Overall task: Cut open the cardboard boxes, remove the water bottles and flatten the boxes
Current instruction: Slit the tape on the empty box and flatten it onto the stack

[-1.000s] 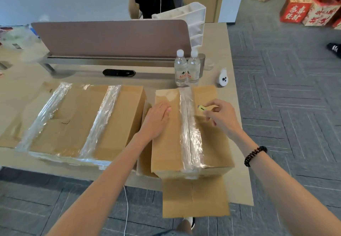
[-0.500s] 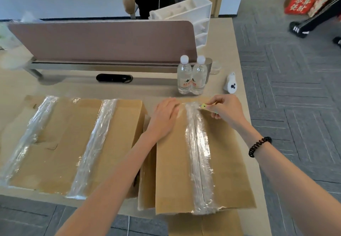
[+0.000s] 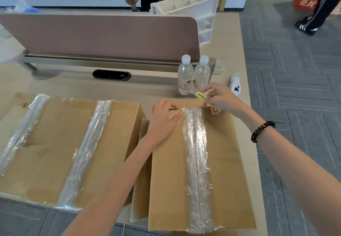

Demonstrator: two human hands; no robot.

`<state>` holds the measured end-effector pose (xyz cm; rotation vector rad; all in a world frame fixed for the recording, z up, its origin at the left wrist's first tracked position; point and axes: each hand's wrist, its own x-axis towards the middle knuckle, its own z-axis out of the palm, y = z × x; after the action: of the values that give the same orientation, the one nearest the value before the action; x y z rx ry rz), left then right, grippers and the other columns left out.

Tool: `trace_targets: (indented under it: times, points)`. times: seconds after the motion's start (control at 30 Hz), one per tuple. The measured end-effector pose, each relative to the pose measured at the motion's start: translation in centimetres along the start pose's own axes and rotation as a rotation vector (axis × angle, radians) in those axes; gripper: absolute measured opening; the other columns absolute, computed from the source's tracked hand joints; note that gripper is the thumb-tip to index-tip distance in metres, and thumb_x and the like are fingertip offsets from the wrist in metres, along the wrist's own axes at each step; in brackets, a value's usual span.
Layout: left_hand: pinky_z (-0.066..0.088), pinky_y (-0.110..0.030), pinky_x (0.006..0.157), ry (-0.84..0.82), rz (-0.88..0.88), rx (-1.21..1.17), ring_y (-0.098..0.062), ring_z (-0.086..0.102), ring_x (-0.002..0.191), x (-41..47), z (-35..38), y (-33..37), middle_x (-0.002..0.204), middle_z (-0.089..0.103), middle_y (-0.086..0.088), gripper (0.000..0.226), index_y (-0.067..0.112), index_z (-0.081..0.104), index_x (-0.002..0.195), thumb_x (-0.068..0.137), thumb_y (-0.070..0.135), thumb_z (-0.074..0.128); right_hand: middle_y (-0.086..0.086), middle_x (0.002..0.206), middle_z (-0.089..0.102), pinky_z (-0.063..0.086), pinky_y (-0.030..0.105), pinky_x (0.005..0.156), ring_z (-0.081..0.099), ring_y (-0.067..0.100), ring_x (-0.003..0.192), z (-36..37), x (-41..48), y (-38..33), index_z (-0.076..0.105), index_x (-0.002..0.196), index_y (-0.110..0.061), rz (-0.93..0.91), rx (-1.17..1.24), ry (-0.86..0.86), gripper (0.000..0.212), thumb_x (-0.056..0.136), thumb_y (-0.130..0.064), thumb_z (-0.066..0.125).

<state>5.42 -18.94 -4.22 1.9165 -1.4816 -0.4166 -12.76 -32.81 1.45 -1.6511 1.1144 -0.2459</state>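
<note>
- Right hand point(image 3: 222, 100): grip clamped on a yellow cutter point(image 3: 200, 95) at the far edge of the taped box point(image 3: 225, 162).
- Left hand point(image 3: 165, 118): grip curled on that same edge (just beside the tape seam).
- Two water bottles point(image 3: 185, 78) stand just beyond, on the surface point(image 3: 147, 88).

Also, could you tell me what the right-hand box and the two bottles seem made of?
The box looks like matte brown cardboard, its seam under glossy, crinkled clear tape. The bottles seem clear, shiny plastic with white caps.

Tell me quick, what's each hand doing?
Left hand: rests on the taped box's far edge; grip cannot be told.
Right hand: holds the yellow cutter.
</note>
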Motion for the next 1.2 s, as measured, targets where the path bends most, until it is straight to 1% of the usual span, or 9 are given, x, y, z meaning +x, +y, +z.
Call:
trace_targets:
  times: [0.07, 0.2, 0.3, 0.37, 0.47, 0.57, 0.67, 0.9, 1.2]
  points:
    - [0.027, -0.035, 0.104, -0.001, -0.041, -0.033, -0.013, 0.05, 0.105, 0.1, 0.2, 0.0, 0.103, 0.054, 0.007, 0.017, 0.021, 0.059, 0.096, 0.086, 0.028, 0.071, 0.009, 0.078, 0.071, 0.041, 0.024, 0.043, 0.051, 0.018, 0.043, -0.5, 0.9, 0.1, 0.058, 0.106, -0.011, -0.05, -0.066, -0.069, 0.019, 0.09, -0.002, 0.061]
    - [0.029, -0.035, 0.1, -0.049, -0.146, -0.086, -0.012, 0.049, 0.106, 0.2, 0.1, 0.4, 0.106, 0.056, 0.005, 0.024, 0.021, 0.061, 0.096, 0.083, 0.039, 0.069, 0.009, 0.069, 0.071, 0.038, 0.025, 0.048, 0.045, 0.014, 0.045, -1.6, 2.5, -0.3, 0.068, 0.093, -0.008, -0.161, -0.172, -0.194, 0.008, 0.086, -0.006, 0.068]
    - [0.031, -0.037, 0.101, -0.078, -0.195, -0.101, -0.012, 0.049, 0.108, 0.2, -0.2, 0.7, 0.108, 0.054, 0.006, 0.02, 0.024, 0.059, 0.097, 0.085, 0.033, 0.073, 0.01, 0.079, 0.068, 0.043, 0.023, 0.049, 0.05, 0.014, 0.047, -2.0, 3.5, -0.7, 0.073, 0.091, -0.012, -0.208, -0.242, -0.291, 0.01, 0.083, -0.006, 0.072]
    - [0.033, -0.039, 0.102, -0.085, -0.218, -0.104, -0.012, 0.049, 0.108, 0.1, -0.3, 0.9, 0.108, 0.052, 0.006, 0.019, 0.027, 0.058, 0.096, 0.085, 0.032, 0.073, 0.006, 0.083, 0.065, 0.045, 0.023, 0.049, 0.053, 0.014, 0.048, -2.0, 4.2, -0.7, 0.074, 0.091, -0.013, -0.218, -0.286, -0.34, 0.012, 0.082, -0.005, 0.073]
    - [0.035, -0.042, 0.101, -0.087, -0.24, -0.091, -0.012, 0.049, 0.107, 0.2, -0.3, 1.1, 0.108, 0.052, 0.006, 0.02, 0.025, 0.06, 0.097, 0.084, 0.032, 0.074, 0.001, 0.082, 0.064, 0.046, 0.024, 0.048, 0.055, 0.019, 0.051, -1.8, 4.8, -0.6, 0.074, 0.094, -0.01, -0.235, -0.303, -0.361, 0.014, 0.081, -0.005, 0.073]
    - [0.038, -0.043, 0.099, -0.087, -0.235, -0.062, -0.01, 0.048, 0.105, 0.3, -0.1, 1.3, 0.106, 0.05, 0.009, 0.021, 0.021, 0.061, 0.098, 0.085, 0.033, 0.073, 0.003, 0.082, 0.064, 0.044, 0.02, 0.045, 0.053, 0.017, 0.053, -1.4, 5.2, -0.3, 0.074, 0.095, -0.009, -0.246, -0.305, -0.36, 0.015, 0.081, -0.004, 0.073]
    - [0.039, -0.042, 0.098, -0.069, -0.241, -0.057, -0.01, 0.05, 0.104, 0.2, 0.0, 1.4, 0.105, 0.051, 0.01, 0.02, 0.025, 0.059, 0.096, 0.085, 0.035, 0.073, 0.004, 0.082, 0.064, 0.04, 0.018, 0.043, 0.052, 0.015, 0.054, -1.0, 5.6, -0.2, 0.074, 0.096, -0.009, -0.255, -0.322, -0.373, 0.016, 0.081, -0.005, 0.074]
    - [0.04, -0.036, 0.091, -0.041, -0.244, -0.006, -0.006, 0.049, 0.1, 0.2, 0.3, 1.3, 0.102, 0.051, 0.014, 0.023, 0.025, 0.061, 0.096, 0.084, 0.04, 0.072, 0.004, 0.078, 0.063, 0.036, 0.013, 0.045, 0.048, 0.013, 0.054, -1.1, 6.3, -1.6, 0.076, 0.095, -0.006, -0.266, -0.378, -0.462, 0.014, 0.082, -0.004, 0.073]
    - [0.042, -0.04, 0.09, -0.027, -0.192, 0.029, -0.009, 0.05, 0.098, 0.2, 0.4, 1.1, 0.101, 0.052, 0.012, 0.025, 0.021, 0.062, 0.097, 0.086, 0.042, 0.07, -0.004, 0.081, 0.063, 0.04, 0.021, 0.057, 0.048, 0.015, 0.057, -1.3, 7.1, -3.0, 0.077, 0.089, -0.016, -0.281, -0.496, -0.53, 0.011, 0.081, -0.008, 0.074]
